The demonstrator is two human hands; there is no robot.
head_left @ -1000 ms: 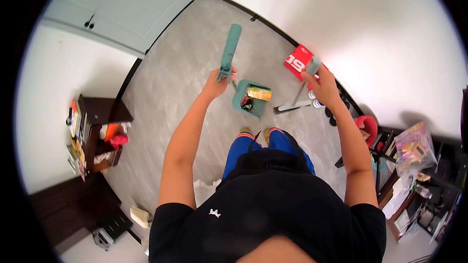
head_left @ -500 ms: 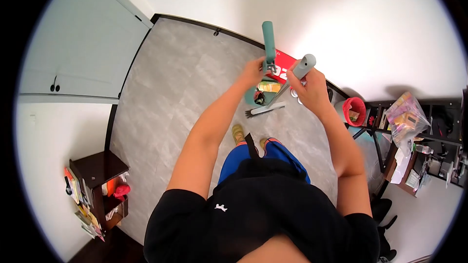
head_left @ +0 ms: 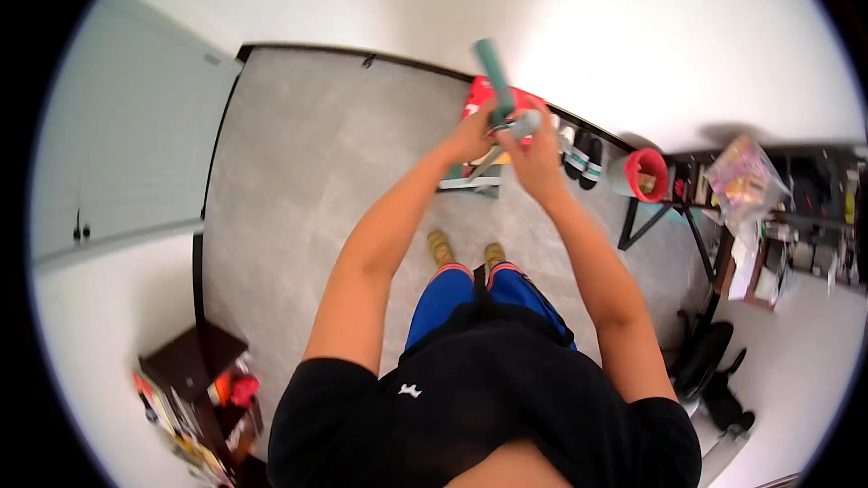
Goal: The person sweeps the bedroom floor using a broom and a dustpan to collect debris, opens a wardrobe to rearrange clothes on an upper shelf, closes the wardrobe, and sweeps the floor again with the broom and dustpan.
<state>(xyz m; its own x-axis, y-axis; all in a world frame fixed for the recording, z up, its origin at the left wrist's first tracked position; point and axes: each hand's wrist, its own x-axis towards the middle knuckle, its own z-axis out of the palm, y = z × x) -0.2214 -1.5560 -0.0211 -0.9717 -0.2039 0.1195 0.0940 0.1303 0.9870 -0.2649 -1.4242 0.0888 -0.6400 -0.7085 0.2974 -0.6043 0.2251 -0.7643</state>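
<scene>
My left hand [head_left: 471, 137] is closed around the green upright handle [head_left: 495, 81] of a long-handled dustpan. Below, on the floor, part of the green dustpan pan [head_left: 488, 191] shows, with something yellow in it. My right hand [head_left: 537, 160] grips the grey handle of a broom [head_left: 522, 125], right beside the dustpan handle. The two handles meet or overlap; whether they are joined I cannot tell. At the pan's front lies the broom's pale head [head_left: 463, 183], partly hidden by my hands and the handles.
A red package [head_left: 476, 95] stands by the wall behind my hands. Black slippers [head_left: 583, 160] and a red-lined bin [head_left: 646, 175] are to the right, before a cluttered shelf [head_left: 796, 208]. A dark cabinet [head_left: 194, 357] stands at lower left. My shoes [head_left: 440, 247] are on grey floor.
My right hand has moved left with the broom handle, up against the dustpan handle. The broom head has shifted to the left at the pan's front. The view has turned slightly.
</scene>
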